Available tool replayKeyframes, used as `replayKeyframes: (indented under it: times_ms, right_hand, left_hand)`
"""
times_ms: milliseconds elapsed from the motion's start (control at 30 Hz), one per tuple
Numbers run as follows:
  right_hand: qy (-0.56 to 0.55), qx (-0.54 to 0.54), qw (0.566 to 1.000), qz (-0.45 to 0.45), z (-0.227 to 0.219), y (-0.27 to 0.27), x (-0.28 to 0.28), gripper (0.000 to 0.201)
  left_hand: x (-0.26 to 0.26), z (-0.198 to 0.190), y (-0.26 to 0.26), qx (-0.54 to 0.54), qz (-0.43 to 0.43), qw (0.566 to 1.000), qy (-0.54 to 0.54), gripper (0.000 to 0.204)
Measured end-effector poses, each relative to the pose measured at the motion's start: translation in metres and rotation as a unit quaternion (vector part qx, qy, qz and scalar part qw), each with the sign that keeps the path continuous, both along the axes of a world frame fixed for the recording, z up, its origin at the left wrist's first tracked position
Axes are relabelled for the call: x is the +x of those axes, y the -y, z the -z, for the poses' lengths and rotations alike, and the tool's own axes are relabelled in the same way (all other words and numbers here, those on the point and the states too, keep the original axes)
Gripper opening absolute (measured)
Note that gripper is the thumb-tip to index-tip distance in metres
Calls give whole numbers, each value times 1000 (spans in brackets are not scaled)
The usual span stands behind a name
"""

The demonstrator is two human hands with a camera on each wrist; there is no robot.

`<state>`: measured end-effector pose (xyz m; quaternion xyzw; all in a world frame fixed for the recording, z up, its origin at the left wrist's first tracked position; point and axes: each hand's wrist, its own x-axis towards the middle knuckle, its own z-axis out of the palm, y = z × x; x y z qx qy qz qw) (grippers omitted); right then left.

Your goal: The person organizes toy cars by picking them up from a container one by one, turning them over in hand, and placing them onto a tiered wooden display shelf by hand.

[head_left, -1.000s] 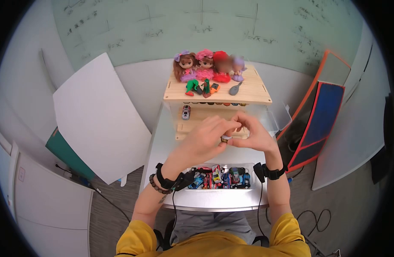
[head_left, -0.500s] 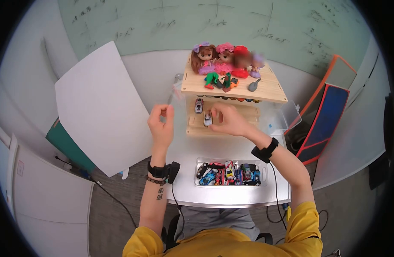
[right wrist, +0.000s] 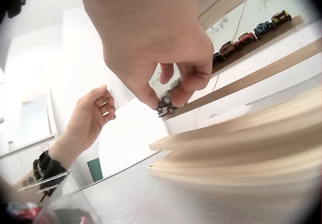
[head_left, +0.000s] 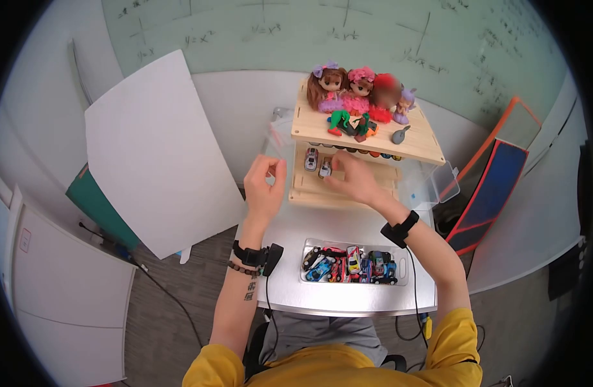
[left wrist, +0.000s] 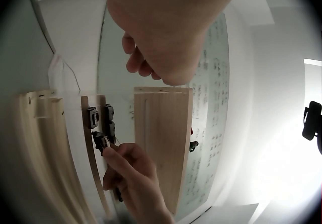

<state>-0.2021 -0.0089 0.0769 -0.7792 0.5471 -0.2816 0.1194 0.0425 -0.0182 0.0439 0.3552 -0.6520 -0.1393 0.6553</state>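
Note:
Between the thumb and fingers of my right hand (head_left: pixel 355 180) I pinch a small white toy car (head_left: pixel 325 168) at the lower tier of a wooden shelf (head_left: pixel 364 138). In the right wrist view this toy car (right wrist: pixel 165 106) is tilted, its dark wheels showing at the fingertips. Another toy car (head_left: pixel 311 159), white and red, stands just left of it on the same tier. My left hand (head_left: pixel 265 187) is raised left of the shelf, fingers loosely curled, holding nothing. The left wrist view shows my right hand (left wrist: pixel 133 181) at the car from the side.
Several toy cars line the tier under the top board. Dolls (head_left: pixel 357 90), small toy figures (head_left: pixel 352 124) and a grey piece (head_left: pixel 401 134) stand on top. Nearer me, a clear tray (head_left: pixel 403 271) holds several toy cars. A clear plastic box (head_left: pixel 446 180) is right of the shelf.
My hands were together over the toy car in front of the shelf, then parted. The left moved away to the left; the right brought the car to the tier beside the other one.

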Motion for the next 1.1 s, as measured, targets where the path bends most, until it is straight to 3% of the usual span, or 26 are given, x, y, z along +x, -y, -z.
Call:
replayKeyframes:
  times_ms: [267,667,933,1100]
  right_hand:
    - [1,-31,999,-5,18,15,-5,33]
    - [-28,-39,999,9,17,14,2,33]
    - [-68,16,996,47,2,7,10,34]
    - [-48,-21,998,47,11,10,6,37]
  left_hand:
    - [1,1,-2,8,-5,1000,-4,14]
    - [-1,0,-4,1,7,1000,-14,13]
    - [-1,1,-4,7,-2,1000,-5,14]
    - [0,0,-4,7,-3,1000,4,12]
